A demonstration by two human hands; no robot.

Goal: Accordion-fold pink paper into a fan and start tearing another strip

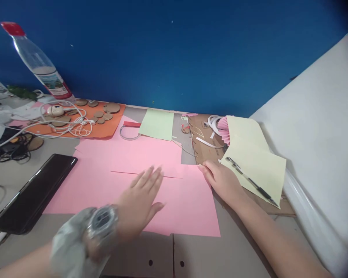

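Large pink paper [185, 204] lies flat on the grey table, overlapping more pink paper behind it. My left hand [142, 197], with a watch [103, 221] and a pale scrunchie at the wrist, is spread over the pink paper, fingers apart and slightly blurred. Between its fingertips and the back edge runs a straight paper edge. My right hand [220, 179] pinches the back right corner of the pink paper between thumb and fingers.
A black phone [34, 193] lies at left, near cables and a tall bottle [43, 63] on orange paper [104, 129]. Green paper [158, 124] lies behind. At right, a pen [251, 181] rests on pale yellow paper [266, 170] over cardboard [203, 148].
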